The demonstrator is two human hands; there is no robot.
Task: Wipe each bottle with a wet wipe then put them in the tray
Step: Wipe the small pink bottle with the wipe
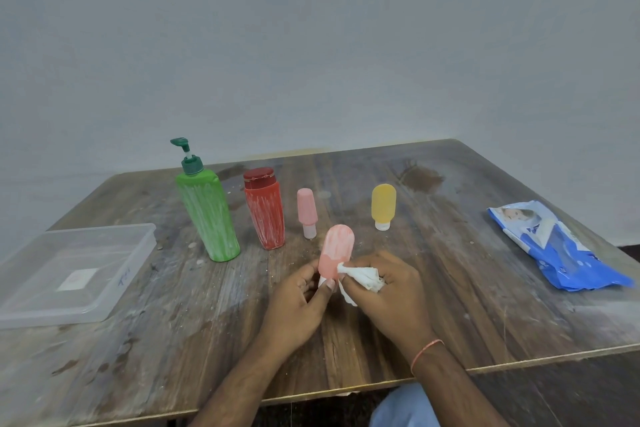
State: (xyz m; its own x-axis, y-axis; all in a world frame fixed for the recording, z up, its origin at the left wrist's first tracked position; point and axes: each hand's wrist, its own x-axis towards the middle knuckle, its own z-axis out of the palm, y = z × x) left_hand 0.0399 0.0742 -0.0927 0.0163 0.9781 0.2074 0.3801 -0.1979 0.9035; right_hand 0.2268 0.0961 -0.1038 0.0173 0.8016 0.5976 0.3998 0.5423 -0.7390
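Observation:
My left hand (300, 295) grips the lower end of a small salmon-pink bottle (335, 248), held upright over the table's middle with white streaks on its top. My right hand (388, 284) holds a crumpled white wet wipe (362, 277) pressed against the bottle's right side. Behind stand a tall green pump bottle (207, 211), a red bottle (266, 215), a small pink bottle (307, 210) and a yellow bottle (383, 204), the green and red ones streaked with white. A clear plastic tray (69, 308) lies at the left with nothing in it.
A blue pack of wet wipes (554, 246) lies at the table's right. The wooden table (173, 340) is scuffed, with a dark stain near the back right. A grey wall rises behind it. The front edge runs close below my forearms.

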